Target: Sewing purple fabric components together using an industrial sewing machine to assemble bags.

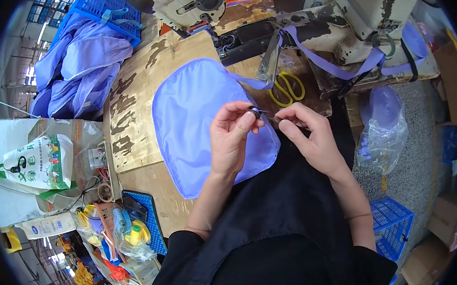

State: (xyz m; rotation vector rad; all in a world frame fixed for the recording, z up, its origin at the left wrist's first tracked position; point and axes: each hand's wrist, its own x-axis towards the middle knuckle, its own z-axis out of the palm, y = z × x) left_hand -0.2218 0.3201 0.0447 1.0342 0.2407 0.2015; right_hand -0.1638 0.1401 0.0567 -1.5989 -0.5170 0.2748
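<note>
My left hand (232,135) pinches a small dark round bobbin (255,112) between thumb and fingertips. Close beside it on the right, the thumb and forefinger of my right hand (311,135) are closed together; a thin strand of thread (269,114) seems to run between the two hands. Below both hands lies a rounded lilac fabric panel (198,124) with a piped edge, flat on the wooden table (140,110). A lilac strip (254,83) passes from the panel's far side through a metal folder on the sewing machine (320,38). Yellow-handled scissors (287,90) lie just beyond my right hand.
A blue crate (102,9) and piled lilac pieces (88,64) stand at the far left. Nearer on the left are a white bag (41,164) and a blue-edged tray (151,222). A clear plastic bag (385,132) and another blue crate (390,228) are on the right.
</note>
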